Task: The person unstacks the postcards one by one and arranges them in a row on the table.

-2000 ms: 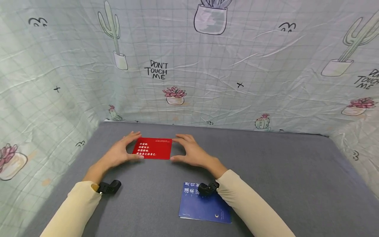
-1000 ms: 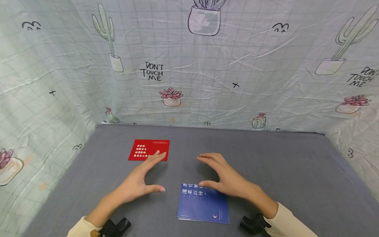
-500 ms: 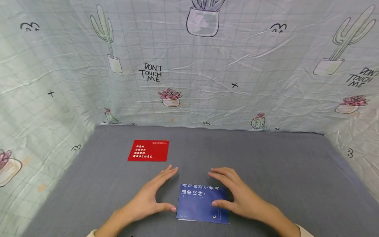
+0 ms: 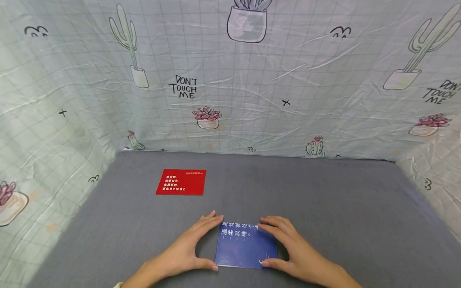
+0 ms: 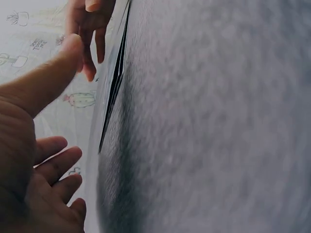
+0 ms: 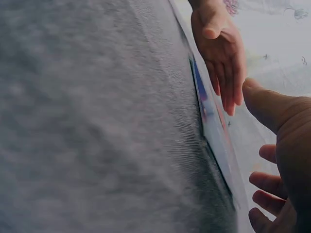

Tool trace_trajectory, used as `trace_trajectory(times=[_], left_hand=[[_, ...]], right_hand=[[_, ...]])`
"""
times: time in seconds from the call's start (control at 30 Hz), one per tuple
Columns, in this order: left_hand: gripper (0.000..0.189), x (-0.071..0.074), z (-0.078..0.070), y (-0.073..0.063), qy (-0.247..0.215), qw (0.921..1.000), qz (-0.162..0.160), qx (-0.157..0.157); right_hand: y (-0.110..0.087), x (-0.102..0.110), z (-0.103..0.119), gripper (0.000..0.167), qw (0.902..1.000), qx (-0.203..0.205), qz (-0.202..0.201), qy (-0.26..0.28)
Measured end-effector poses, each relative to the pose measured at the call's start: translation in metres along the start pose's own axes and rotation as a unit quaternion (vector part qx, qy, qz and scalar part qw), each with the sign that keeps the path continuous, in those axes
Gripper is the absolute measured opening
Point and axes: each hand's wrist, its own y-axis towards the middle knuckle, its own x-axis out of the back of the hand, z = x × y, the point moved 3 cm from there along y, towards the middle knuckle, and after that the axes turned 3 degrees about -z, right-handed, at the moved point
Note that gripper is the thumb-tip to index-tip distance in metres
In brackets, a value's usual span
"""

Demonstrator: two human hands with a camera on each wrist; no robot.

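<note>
A thin blue booklet (image 4: 243, 248) with white lettering and a small moon lies near the front of the grey table, white page edges showing along its near side. At its left edge my left hand (image 4: 181, 254) spreads thumb and fingers, the tips right at the two left corners. My right hand (image 4: 302, 256) is at the opposite side, its fingers and thumb overlapping the right edge in the head view. Both hands have relaxed, slightly bent fingers. From the side, the left wrist view shows dark gaps under the booklet (image 5: 115, 85), which sits slightly raised off the cloth.
Farther back on the left lies a red card (image 4: 181, 182) with white lettering. The grey tabletop (image 4: 324, 192) ends at a white curtain (image 4: 252, 80) printed with cacti and succulents, which also rises on the left and right sides.
Both hands have left the red card at the back left and come toward the front. They have since closed in on the two sides of the blue booklet.
</note>
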Motion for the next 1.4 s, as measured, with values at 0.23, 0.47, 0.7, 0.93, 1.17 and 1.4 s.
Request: trace_trajectory(times=[0.23, 0.47, 0.7, 0.93, 1.17, 1.4], left_hand=[[0.097, -0.007, 0.001, 0.001, 0.008, 0.9999, 0.005, -0.007], [0.098, -0.014, 0.001, 0.003, 0.018, 0.9996, 0.020, 0.008], [0.100, -0.016, 0.001, 0.003, 0.040, 0.9990, 0.018, 0.010], [0.099, -0.018, 0.001, 0.003, 0.057, 0.9983, 0.005, 0.009], [0.097, -0.020, 0.002, 0.003, 0.076, 0.9969, -0.016, -0.012], [0.097, -0.022, 0.003, 0.003, 0.078, 0.9969, -0.009, -0.009]], right_hand=[[-0.007, -0.002, -0.002, 0.076, 1.0000, -0.002, 0.005, 0.002], [-0.013, -0.002, -0.002, 0.084, 0.9990, -0.028, 0.029, -0.017], [-0.017, -0.006, -0.006, 0.089, 0.9980, -0.032, 0.050, -0.022], [-0.017, -0.007, -0.008, 0.084, 0.9980, -0.032, 0.051, -0.019], [-0.017, -0.007, -0.010, 0.080, 0.9982, -0.033, 0.046, -0.021], [-0.018, -0.008, -0.012, 0.078, 0.9981, -0.031, 0.049, -0.022]])
